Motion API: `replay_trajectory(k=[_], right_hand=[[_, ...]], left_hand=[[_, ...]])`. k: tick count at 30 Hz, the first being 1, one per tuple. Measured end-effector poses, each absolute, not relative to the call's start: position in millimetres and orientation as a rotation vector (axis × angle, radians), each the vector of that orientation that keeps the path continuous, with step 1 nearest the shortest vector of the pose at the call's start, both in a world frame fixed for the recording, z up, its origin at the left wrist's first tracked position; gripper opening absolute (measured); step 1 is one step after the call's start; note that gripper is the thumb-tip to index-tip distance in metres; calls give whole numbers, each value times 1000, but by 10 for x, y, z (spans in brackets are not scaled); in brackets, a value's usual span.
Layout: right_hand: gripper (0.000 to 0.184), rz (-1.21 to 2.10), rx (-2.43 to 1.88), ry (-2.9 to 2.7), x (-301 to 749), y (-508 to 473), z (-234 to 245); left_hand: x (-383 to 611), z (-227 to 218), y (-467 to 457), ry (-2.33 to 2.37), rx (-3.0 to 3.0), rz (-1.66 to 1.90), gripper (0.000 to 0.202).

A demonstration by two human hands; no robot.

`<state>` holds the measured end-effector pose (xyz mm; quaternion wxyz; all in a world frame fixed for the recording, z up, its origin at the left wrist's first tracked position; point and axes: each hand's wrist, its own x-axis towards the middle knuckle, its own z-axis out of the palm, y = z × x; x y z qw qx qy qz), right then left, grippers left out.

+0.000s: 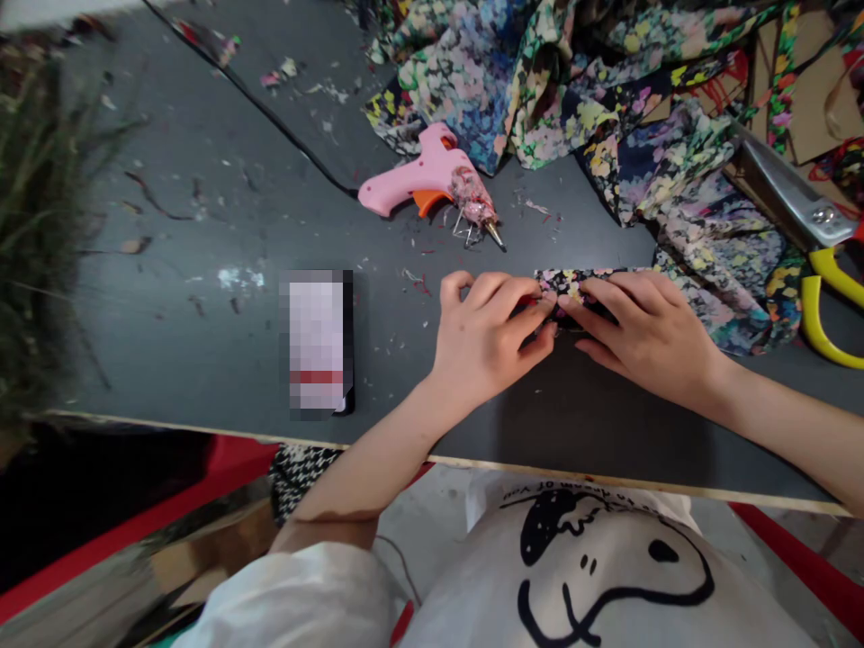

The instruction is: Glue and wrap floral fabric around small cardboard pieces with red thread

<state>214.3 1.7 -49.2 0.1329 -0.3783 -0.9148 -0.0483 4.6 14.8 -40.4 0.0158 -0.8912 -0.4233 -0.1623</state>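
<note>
Both my hands rest on the grey table (202,297), pressing a narrow folded strip of flowered fabric (573,281). My left hand (490,337) has its fingers curled down on the strip's left end, over something red underneath. My right hand (641,328) lies with its fingertips pinched on the strip just to the right of the left hand. The strip runs right into a larger piece of the same cloth (729,270).
A pink glue gun (425,180) lies behind the hands, its cord running to the back left. A phone (317,344) lies at the left. Heaped flowered cloth (540,81), yellow-handled scissors (820,261) and cardboard pieces (810,90) fill the right. Scraps litter the table.
</note>
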Motion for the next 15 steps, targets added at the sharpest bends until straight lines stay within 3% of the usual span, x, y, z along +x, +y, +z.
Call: replay_trajectory(k=[8, 15], right_hand=[[37, -10, -1050, -2631, 2175, 34, -515], [45, -53, -1104, -2646, 2143, 21, -528]], left_hand=[[21, -492, 185, -1483, -2723, -609, 12], [29, -426, 177, -1344, -2746, -534, 8]])
